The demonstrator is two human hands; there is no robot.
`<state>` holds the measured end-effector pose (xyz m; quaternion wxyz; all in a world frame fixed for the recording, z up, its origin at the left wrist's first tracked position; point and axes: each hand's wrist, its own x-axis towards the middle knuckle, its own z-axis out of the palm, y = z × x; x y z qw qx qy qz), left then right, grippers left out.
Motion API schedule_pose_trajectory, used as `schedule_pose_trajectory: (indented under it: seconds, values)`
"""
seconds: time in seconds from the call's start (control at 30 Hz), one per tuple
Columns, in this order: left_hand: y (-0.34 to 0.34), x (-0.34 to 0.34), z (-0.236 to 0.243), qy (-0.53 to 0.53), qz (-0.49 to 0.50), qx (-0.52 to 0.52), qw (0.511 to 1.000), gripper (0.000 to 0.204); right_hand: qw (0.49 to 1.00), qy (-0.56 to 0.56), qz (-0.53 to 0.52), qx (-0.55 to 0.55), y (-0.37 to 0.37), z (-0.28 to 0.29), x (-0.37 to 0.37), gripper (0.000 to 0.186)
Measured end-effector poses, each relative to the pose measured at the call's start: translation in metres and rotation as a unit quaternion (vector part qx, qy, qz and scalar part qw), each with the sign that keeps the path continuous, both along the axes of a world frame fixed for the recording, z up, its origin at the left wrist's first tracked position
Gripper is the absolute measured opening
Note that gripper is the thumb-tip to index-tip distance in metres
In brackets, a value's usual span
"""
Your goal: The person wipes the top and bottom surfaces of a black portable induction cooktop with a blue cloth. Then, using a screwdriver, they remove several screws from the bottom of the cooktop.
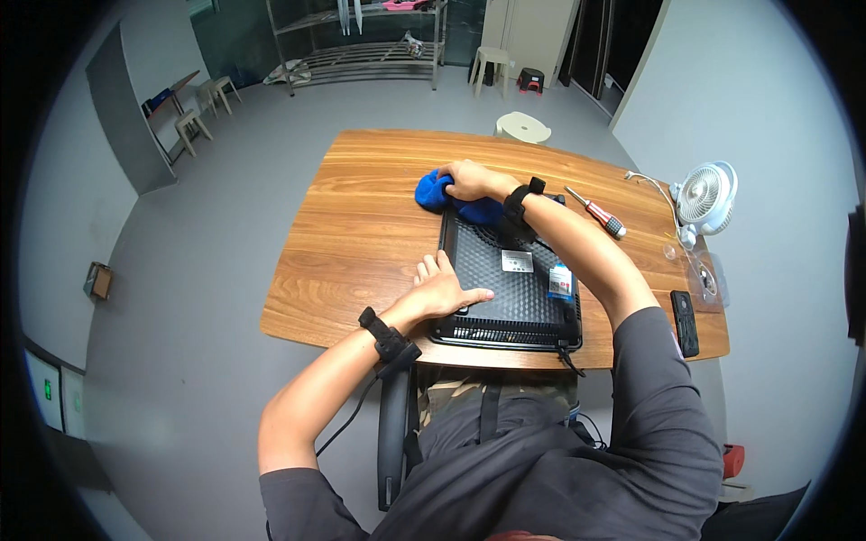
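Even, soft overhead room light; no hard glare. My arms throw faint, diffuse shadows on the wooden table (361,225). Centre sharp: grain readable, black device underside (514,288) crisp. Strong fisheye bend: table edges bow, walls curve. Black vignette rings the frame. Far shelving (361,45) smaller, slightly soft. My dark shirt at bottom underexposed.

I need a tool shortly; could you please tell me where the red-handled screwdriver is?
The red-handled screwdriver lies on the wooden table, right of the person's right forearm, between the black device and the small white fan.
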<state>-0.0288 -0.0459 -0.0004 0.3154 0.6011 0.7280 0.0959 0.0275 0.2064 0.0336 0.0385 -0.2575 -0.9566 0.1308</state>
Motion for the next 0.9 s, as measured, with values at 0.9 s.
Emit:
schedule_pose_trajectory:
  seconds: [0.9]
  values:
    - [-0.001, -0.003, -0.004, -0.011, 0.006, 0.011, 1.0, 0.143, 0.994, -0.032, 0.078, 0.069, -0.169, 0.027, 0.153, 0.061]
